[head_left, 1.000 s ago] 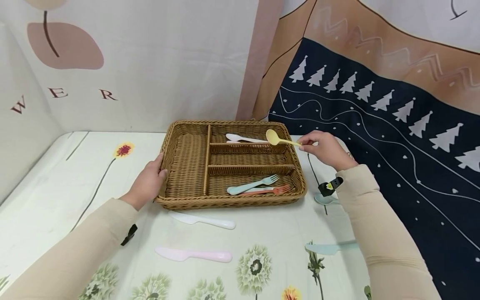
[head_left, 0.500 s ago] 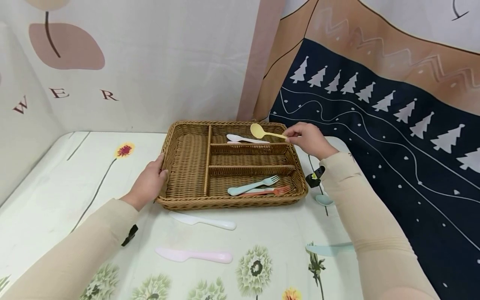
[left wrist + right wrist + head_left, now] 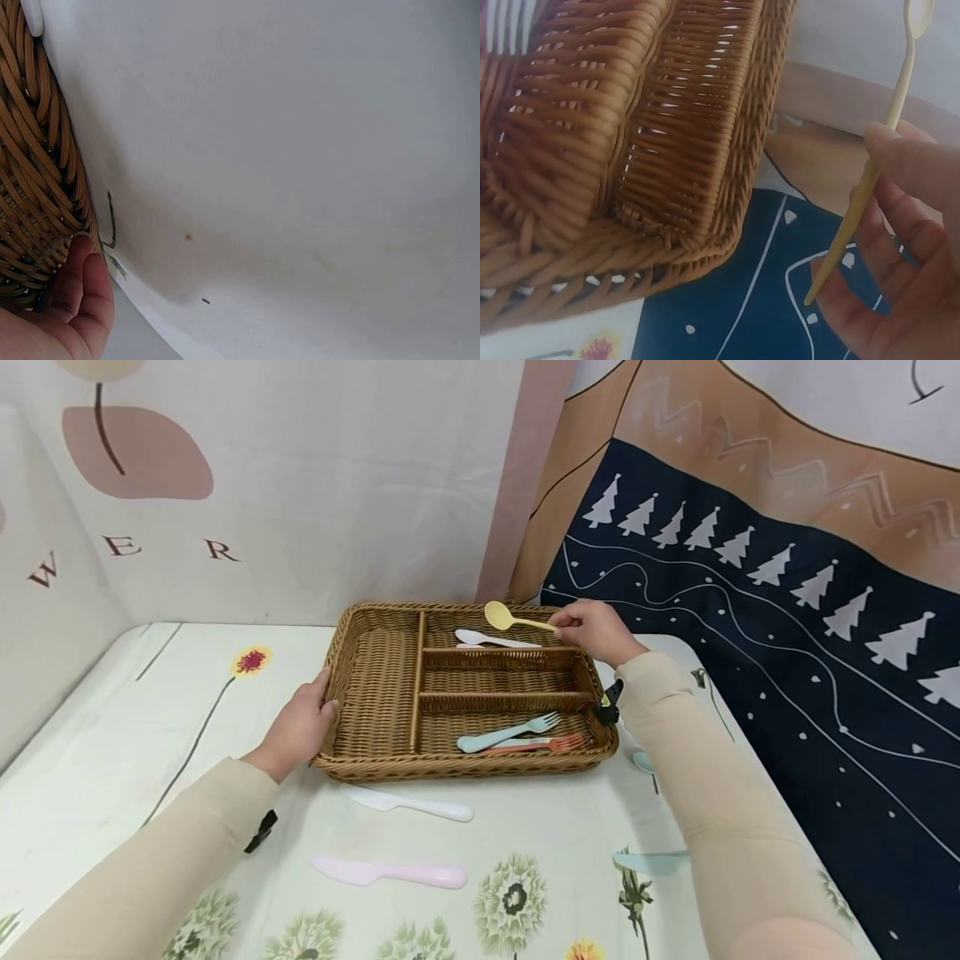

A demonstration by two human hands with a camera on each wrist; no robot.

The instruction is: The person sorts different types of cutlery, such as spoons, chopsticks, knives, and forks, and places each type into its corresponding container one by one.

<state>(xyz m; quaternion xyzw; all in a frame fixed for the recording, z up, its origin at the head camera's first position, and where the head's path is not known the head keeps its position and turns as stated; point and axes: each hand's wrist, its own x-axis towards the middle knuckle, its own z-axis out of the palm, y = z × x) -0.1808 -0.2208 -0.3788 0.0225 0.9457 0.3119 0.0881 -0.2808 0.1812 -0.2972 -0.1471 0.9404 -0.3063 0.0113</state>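
Observation:
A yellow spoon [image 3: 501, 616] is pinched by its handle between the thumb and fingers of my right hand [image 3: 596, 631], held above the back right compartment of a wicker basket [image 3: 371, 768]. In the right wrist view the spoon [image 3: 861, 191] slants across the palm. Below it in that compartment lies a white spoon [image 3: 495, 638], with another pale piece partly hidden under it. My left hand [image 3: 296, 727] grips the basket's left rim, thumb inside. A light blue fork [image 3: 510, 732] and an orange fork [image 3: 566, 742] lie in the front right compartment.
On the cloth in front of the basket lie a white knife [image 3: 408, 802] and a pink knife [image 3: 390, 872]. A light blue knife [image 3: 652, 862] and a light blue spoon [image 3: 642, 762] are partly covered by my right sleeve. Printed curtains [image 3: 337, 485] hang behind.
My right hand has moved left with the yellow spoon, from the basket's right edge to over the back right compartment. The left hand stays on the rim.

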